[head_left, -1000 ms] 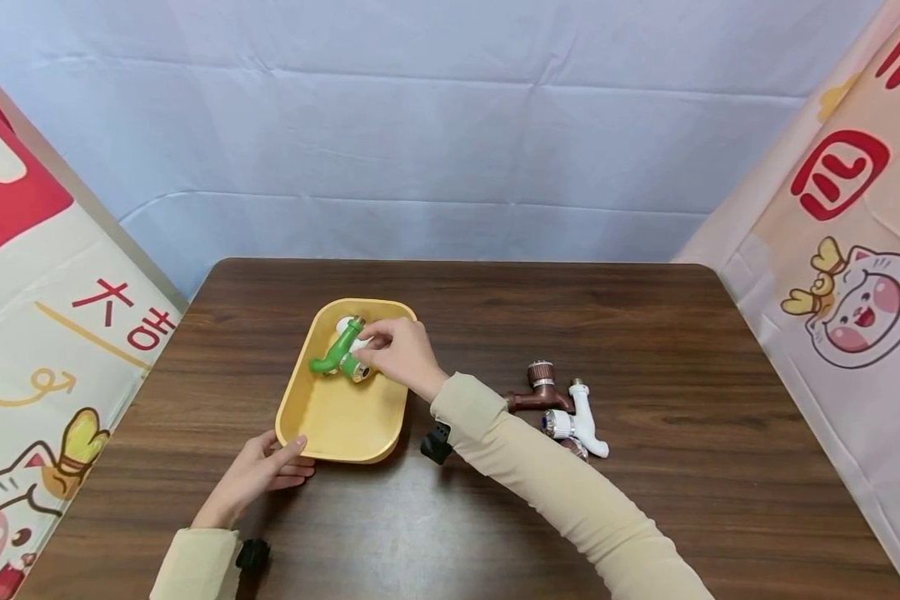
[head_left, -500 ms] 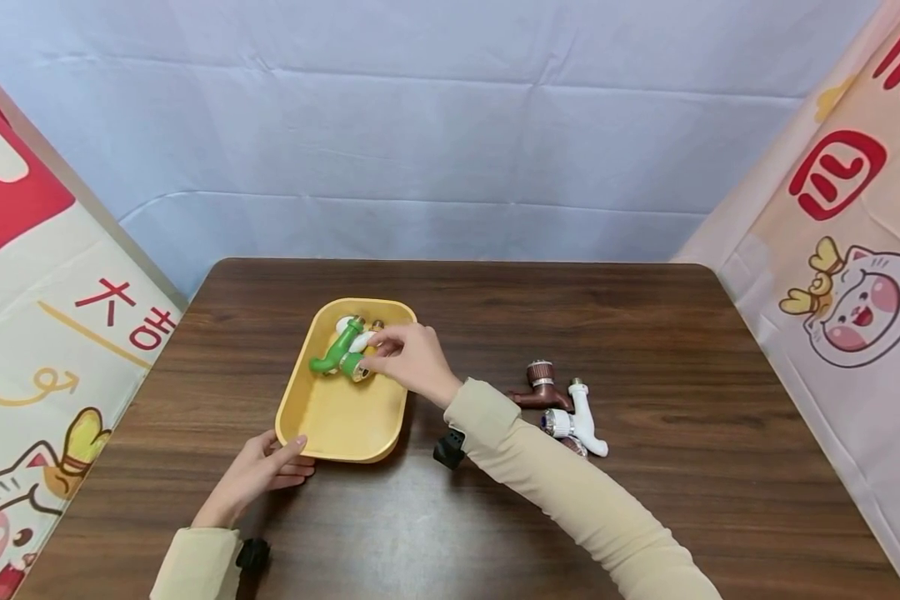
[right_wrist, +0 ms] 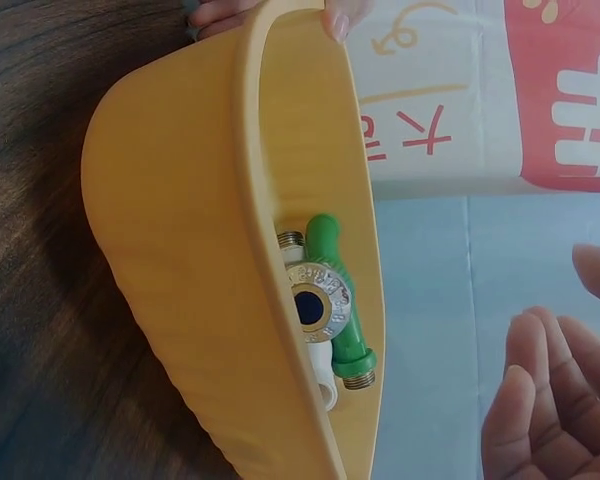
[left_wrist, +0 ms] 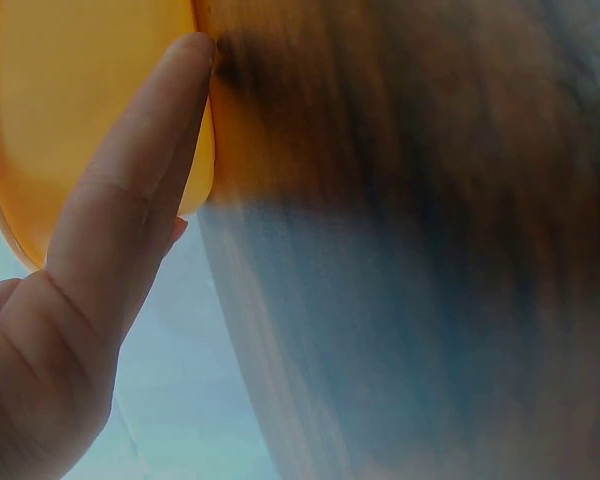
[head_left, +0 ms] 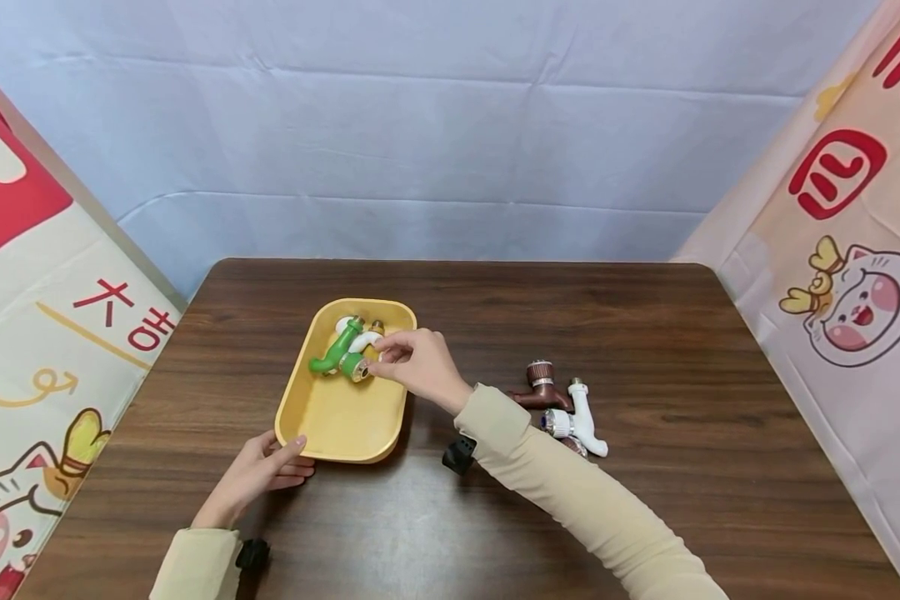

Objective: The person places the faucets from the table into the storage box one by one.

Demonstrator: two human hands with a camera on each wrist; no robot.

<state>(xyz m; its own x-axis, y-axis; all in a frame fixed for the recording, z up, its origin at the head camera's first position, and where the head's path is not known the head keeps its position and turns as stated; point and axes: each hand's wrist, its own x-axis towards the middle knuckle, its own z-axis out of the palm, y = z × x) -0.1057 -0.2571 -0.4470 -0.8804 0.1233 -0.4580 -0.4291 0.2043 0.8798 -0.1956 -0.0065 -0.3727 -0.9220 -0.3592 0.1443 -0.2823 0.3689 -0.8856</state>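
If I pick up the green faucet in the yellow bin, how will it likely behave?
The green faucet should feel stiff, since its body looks rigidly moulded. Its smooth, shiny surface may be slippery. It seems to lie across a white faucet in the yellow bin, so it could tip or shift if pushed.

And there's the dark wood-grain table (head_left: 667,350), yellow tray (head_left: 341,425) sitting left of centre; over right, a brown tap (head_left: 543,397) and white tap (head_left: 584,423) bunched close together!
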